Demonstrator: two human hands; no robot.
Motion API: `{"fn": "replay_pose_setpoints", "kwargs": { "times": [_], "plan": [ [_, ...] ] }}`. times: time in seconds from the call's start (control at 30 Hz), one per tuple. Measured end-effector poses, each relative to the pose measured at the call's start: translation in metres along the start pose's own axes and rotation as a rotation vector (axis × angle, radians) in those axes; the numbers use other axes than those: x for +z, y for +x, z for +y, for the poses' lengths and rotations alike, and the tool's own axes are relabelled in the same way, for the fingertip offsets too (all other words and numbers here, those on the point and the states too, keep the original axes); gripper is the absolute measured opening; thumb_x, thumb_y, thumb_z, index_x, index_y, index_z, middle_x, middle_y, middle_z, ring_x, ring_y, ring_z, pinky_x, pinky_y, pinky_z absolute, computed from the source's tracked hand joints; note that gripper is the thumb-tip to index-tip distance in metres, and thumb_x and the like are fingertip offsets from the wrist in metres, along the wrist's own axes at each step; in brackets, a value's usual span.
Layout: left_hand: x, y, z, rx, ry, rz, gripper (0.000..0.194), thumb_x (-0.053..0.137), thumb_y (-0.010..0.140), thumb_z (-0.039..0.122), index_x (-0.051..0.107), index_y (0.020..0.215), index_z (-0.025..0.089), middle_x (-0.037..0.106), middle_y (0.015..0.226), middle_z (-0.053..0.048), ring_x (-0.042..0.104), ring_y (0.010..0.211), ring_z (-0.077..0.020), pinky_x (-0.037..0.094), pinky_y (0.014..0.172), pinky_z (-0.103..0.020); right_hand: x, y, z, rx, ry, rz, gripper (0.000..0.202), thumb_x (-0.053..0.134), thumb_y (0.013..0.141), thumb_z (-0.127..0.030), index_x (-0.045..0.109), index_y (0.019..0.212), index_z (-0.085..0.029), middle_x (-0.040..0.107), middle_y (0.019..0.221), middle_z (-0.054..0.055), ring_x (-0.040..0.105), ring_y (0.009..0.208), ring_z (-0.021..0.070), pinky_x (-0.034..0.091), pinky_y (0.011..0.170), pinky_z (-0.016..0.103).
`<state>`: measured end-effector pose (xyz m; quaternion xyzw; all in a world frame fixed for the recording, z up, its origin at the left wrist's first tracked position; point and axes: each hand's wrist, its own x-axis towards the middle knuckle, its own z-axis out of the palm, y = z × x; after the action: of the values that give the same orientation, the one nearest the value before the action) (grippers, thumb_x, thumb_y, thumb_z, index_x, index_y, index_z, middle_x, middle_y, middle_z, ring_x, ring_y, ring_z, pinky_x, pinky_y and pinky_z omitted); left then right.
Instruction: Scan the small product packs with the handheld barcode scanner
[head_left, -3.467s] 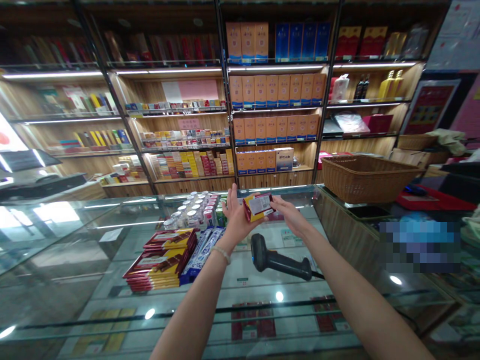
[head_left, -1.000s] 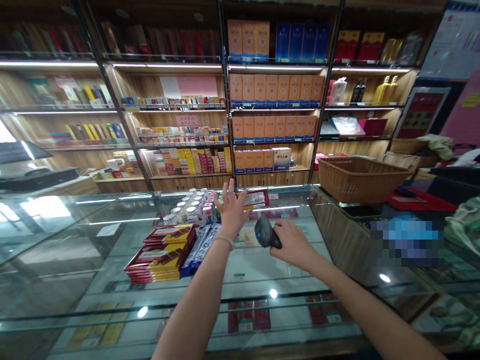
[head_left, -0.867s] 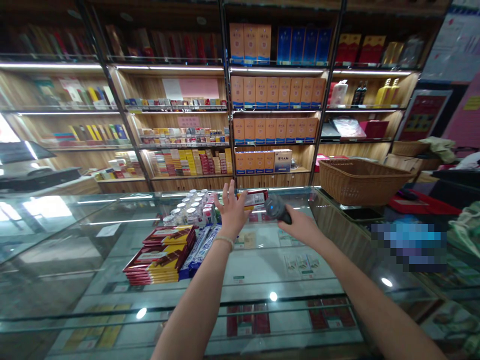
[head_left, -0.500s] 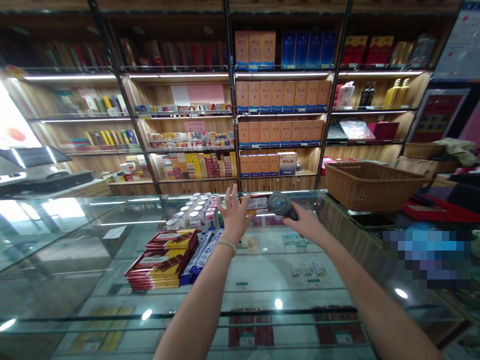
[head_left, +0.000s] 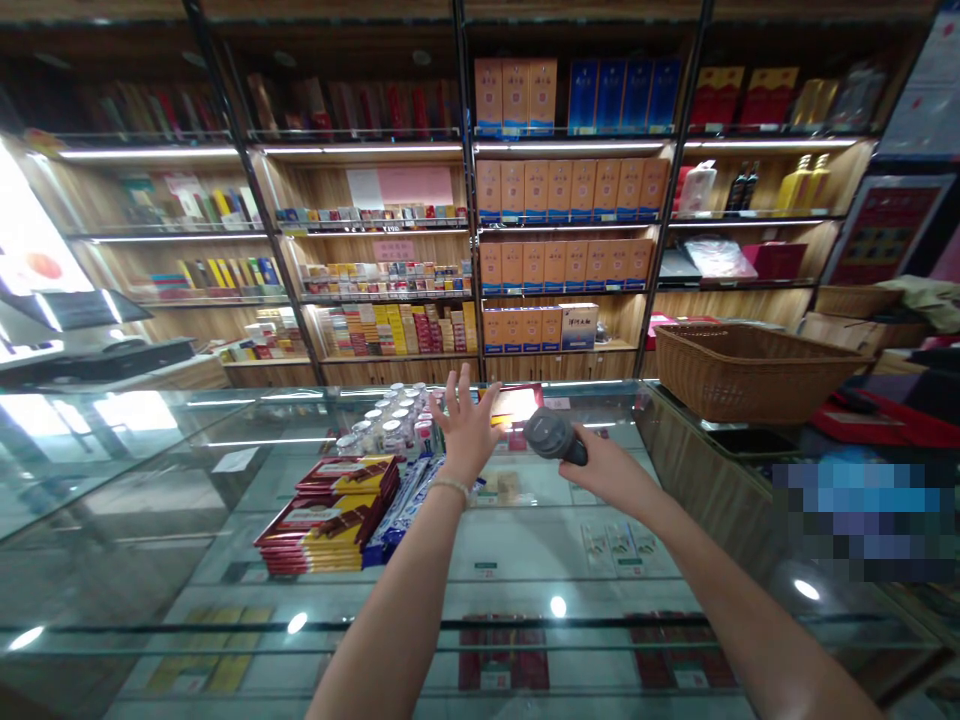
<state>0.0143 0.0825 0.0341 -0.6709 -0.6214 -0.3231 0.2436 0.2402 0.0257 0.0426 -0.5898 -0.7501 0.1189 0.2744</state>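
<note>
My right hand [head_left: 607, 467] is wrapped round the handle of a dark grey barcode scanner [head_left: 551, 435]. The scanner's head points away from me at a red-and-yellow packet [head_left: 531, 392], whose label glows brightly under the light. My left hand [head_left: 466, 430], with a beaded bracelet at the wrist, is open with fingers spread; its thumb lies over the packet's left edge, and I cannot tell whether it touches. Left of that hand are stacked red-and-yellow chocolate bars [head_left: 322, 515], blue-and-white packets [head_left: 405, 510] and several clear-lidded containers [head_left: 392, 430].
The glass display counter [head_left: 517, 545] stretches beneath both arms, with goods under its top. A wicker basket [head_left: 750, 375] stands at the right. Behind, wooden shelves [head_left: 562, 350] carry boxes and bottles. A dark machine [head_left: 120, 365] sits on the far left counter.
The scanner has shifted slightly left and down, and a bright light now falls on the packet's label. My left hand stays spread beside the packet.
</note>
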Motion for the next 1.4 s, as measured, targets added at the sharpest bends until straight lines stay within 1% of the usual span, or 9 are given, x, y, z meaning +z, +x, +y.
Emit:
{"fn": "replay_pose_setpoints", "kwargs": {
  "times": [0.1, 0.2, 0.47, 0.6, 0.73, 0.87, 1.07, 1.2, 1.4],
  "plan": [
    [-0.001, 0.000, 0.001, 0.000, -0.013, 0.000, 0.064, 0.082, 0.079, 0.035, 0.063, 0.141, 0.036, 0.024, 0.174, -0.014, 0.019, 0.161, -0.0409, 0.005, 0.123, -0.075, -0.005, -0.001, -0.003, 0.015, 0.009, -0.049, 0.037, 0.066, 0.078, -0.033, 0.062, 0.114, -0.025, 0.077, 0.093, 0.006, 0.072, 0.087, 0.0287, 0.040, 0.067, 0.028],
    [-0.003, 0.000, 0.001, 0.002, -0.014, -0.003, 0.062, 0.079, 0.082, 0.035, 0.063, 0.141, 0.036, 0.025, 0.174, -0.015, 0.018, 0.161, -0.0405, 0.006, 0.123, -0.075, -0.007, -0.002, -0.006, 0.040, 0.008, -0.040, 0.037, 0.064, 0.079, -0.034, 0.061, 0.115, -0.024, 0.076, 0.093, 0.007, 0.073, 0.088, 0.0297, 0.039, 0.066, 0.028],
    [-0.003, 0.001, 0.001, -0.002, -0.011, -0.010, 0.070, 0.086, 0.075, 0.037, 0.062, 0.141, 0.039, 0.025, 0.174, -0.013, 0.018, 0.161, -0.0421, 0.006, 0.123, -0.076, -0.003, 0.000, -0.003, 0.044, 0.041, -0.020, 0.036, 0.065, 0.078, -0.034, 0.059, 0.112, -0.025, 0.074, 0.089, 0.005, 0.070, 0.082, 0.0276, 0.038, 0.064, 0.028],
    [-0.002, 0.000, 0.001, 0.006, -0.001, -0.003, 0.074, 0.089, 0.073, 0.040, 0.061, 0.142, 0.039, 0.024, 0.174, -0.014, 0.018, 0.160, -0.0428, 0.008, 0.121, -0.078, -0.004, 0.001, -0.003, 0.050, 0.029, -0.019, 0.034, 0.065, 0.077, -0.034, 0.057, 0.109, -0.026, 0.072, 0.085, 0.004, 0.069, 0.080, 0.0268, 0.037, 0.064, 0.027],
    [-0.001, 0.000, 0.001, 0.008, 0.004, 0.003, 0.073, 0.089, 0.073, 0.041, 0.061, 0.141, 0.039, 0.024, 0.174, -0.014, 0.019, 0.160, -0.0428, 0.009, 0.122, -0.077, -0.004, 0.000, -0.003, 0.049, 0.026, -0.030, 0.033, 0.065, 0.078, -0.034, 0.056, 0.109, -0.026, 0.072, 0.085, 0.004, 0.070, 0.081, 0.0270, 0.038, 0.064, 0.027],
    [-0.002, 0.000, 0.001, 0.013, 0.004, 0.004, 0.073, 0.088, 0.074, 0.042, 0.061, 0.141, 0.039, 0.025, 0.174, -0.013, 0.019, 0.160, -0.0422, 0.008, 0.122, -0.076, -0.004, 0.000, -0.004, 0.045, -0.011, -0.045, 0.033, 0.063, 0.080, -0.035, 0.055, 0.110, -0.026, 0.074, 0.089, 0.006, 0.071, 0.083, 0.0278, 0.037, 0.063, 0.027],
    [-0.005, -0.001, 0.002, 0.015, 0.002, 0.014, 0.074, 0.089, 0.073, 0.040, 0.061, 0.142, 0.038, 0.025, 0.174, -0.014, 0.019, 0.160, -0.0427, 0.007, 0.122, -0.077, -0.010, -0.002, -0.007, 0.057, -0.157, -0.081, 0.036, 0.062, 0.085, -0.041, 0.056, 0.116, -0.024, 0.077, 0.096, 0.008, 0.074, 0.086, 0.0294, 0.032, 0.061, 0.028],
    [-0.007, 0.000, 0.003, 0.010, 0.017, 0.010, 0.075, 0.090, 0.073, 0.041, 0.061, 0.142, 0.039, 0.024, 0.174, -0.014, 0.019, 0.160, -0.0430, 0.009, 0.122, -0.076, -0.014, -0.008, -0.007, 0.020, -0.197, -0.117, 0.046, 0.061, 0.088, -0.046, 0.056, 0.126, -0.022, 0.078, 0.109, 0.011, 0.075, 0.097, 0.0315, 0.035, 0.065, 0.029],
    [-0.008, 0.000, 0.002, 0.007, 0.012, 0.002, 0.074, 0.089, 0.074, 0.041, 0.062, 0.142, 0.039, 0.024, 0.174, -0.013, 0.018, 0.161, -0.0433, 0.007, 0.123, -0.076, -0.013, -0.016, -0.005, -0.064, -0.192, -0.159, 0.050, 0.062, 0.089, -0.041, 0.056, 0.135, -0.021, 0.078, 0.115, 0.011, 0.074, 0.102, 0.0315, 0.041, 0.072, 0.031]
  ]
}}
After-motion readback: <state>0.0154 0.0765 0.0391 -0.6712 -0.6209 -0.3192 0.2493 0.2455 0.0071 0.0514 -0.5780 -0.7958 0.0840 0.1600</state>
